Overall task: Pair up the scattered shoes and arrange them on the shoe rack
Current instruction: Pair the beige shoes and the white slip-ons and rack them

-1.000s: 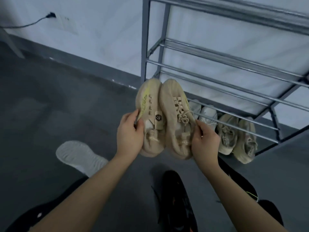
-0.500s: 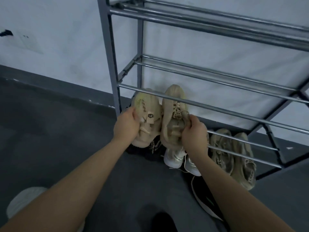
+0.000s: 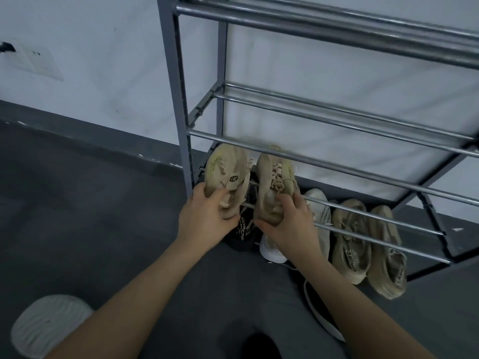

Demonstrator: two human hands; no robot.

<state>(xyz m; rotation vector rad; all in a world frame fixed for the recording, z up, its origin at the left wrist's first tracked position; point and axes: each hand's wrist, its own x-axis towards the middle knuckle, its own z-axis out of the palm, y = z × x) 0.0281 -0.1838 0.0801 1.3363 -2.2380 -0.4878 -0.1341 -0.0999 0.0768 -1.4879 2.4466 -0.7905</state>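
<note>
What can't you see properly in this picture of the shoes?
Head view:
- Black shoe on the bottom shelf: mostly hidden behind the left hand and the beige shoes it and the right hand hold.
- White shoe: partly covered by the right hand.
- Shoe rack: top and right end cut off by the frame edges.
- Pale shoe sole on the floor: its upper is out of sight.

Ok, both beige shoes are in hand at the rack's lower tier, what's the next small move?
Probably ease both shoes forward and set them down together on the lower bars. The left hand grips the left beige shoe and the right hand the right beige shoe, toes already under the middle rail, at the rack's left end beside the tan pair.
</note>
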